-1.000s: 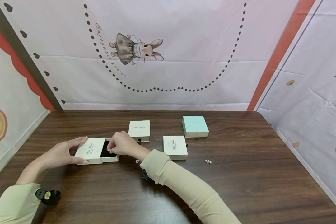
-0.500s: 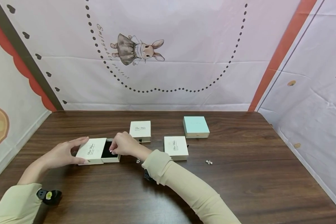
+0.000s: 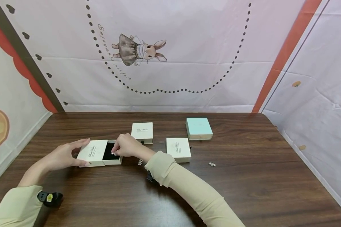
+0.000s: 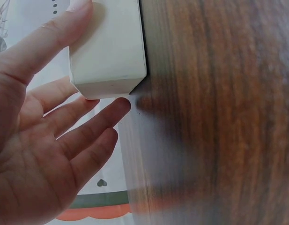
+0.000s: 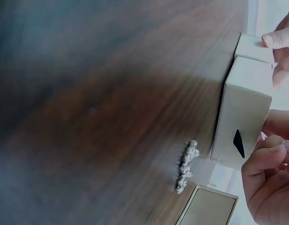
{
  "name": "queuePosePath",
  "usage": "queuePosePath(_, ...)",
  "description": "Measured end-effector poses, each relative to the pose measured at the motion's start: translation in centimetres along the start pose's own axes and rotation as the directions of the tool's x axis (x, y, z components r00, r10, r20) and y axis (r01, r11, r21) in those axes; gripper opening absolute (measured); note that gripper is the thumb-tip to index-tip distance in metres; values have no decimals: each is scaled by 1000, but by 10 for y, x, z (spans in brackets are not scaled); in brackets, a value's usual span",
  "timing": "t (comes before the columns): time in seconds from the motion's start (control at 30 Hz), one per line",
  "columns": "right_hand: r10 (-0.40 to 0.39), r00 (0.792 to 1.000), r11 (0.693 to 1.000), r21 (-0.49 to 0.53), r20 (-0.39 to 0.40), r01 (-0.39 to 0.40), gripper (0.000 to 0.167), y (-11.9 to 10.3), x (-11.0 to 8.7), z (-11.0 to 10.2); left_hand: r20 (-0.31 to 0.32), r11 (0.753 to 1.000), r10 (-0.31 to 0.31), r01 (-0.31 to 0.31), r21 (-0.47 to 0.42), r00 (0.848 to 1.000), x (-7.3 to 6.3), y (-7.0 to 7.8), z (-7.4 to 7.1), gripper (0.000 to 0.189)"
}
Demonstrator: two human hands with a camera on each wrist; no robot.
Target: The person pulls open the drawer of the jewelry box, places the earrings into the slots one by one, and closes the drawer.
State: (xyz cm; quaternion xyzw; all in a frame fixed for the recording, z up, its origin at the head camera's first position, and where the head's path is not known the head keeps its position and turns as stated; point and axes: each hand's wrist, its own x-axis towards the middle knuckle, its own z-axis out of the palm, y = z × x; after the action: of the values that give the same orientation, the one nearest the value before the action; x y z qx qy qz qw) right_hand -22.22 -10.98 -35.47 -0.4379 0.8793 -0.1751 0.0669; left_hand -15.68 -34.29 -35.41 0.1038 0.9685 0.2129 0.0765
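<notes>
One white box [image 3: 93,152], lower left, is gripped by the left hand [image 3: 61,156]; a tiny piece [image 3: 112,153] is pinched at its drawer [image 3: 112,162] by the right hand [image 3: 126,145].

On worktop [image 3: 110,198]: drawer box [image 3: 95,152] between left hand [image 3: 61,154] and right hand [image 3: 127,146]; second box [image 3: 142,131] behind right hand; third box [image 3: 178,149], fourth box [image 3: 199,128], far trinket [image 3: 212,164] farther right; near trinket [image 3: 140,162] before right hand.

Looks forward and down from the head, well back over the table [image 3: 258,176]. Looks from each wrist close up, turned sideways, at the open box [image 3: 98,153] shared by all views; catches the left hand [image 3: 59,154] from the right wrist.
</notes>
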Motion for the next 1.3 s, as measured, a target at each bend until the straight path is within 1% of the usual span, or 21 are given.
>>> queuePosePath(0.13,13,1000,1000,-10,-2,-13,10,-1,1,2,-3,1000,10,-10,-4,1000,0,0,0,102)
queuePosePath(0.27,40,999,999,-13,-8,-40,10,-2,-1,2,2,1000,1,-1,-9,1000,0,0,1,103)
queuePosePath(0.5,29,999,999,-20,-16,-29,7,-1,-2,2,0,1000,0,0,-6,1000,-1,0,1,104)
queuePosePath(0.73,56,998,997,-56,2,-56,9,-4,-1,2,-4,1000,3,-3,1,1000,0,1,1,103)
queuePosePath(0.87,42,999,997,-60,0,-42,10,-3,-1,1,2,1000,-4,4,-1,1000,1,1,1,104)
queuePosePath(0.97,38,999,999,-31,-28,-39,9,1,-3,-2,4,1000,-1,1,-3,1000,1,1,1,104)
queuePosePath(1.13,68,994,995,79,-82,-62,11,7,-7,-11,3,1000,8,-8,3,1000,0,1,-1,104)
queuePosePath(1.3,112,990,987,128,-83,-101,13,12,-11,-15,8,1000,-1,1,3,1000,-1,-1,-1,107)
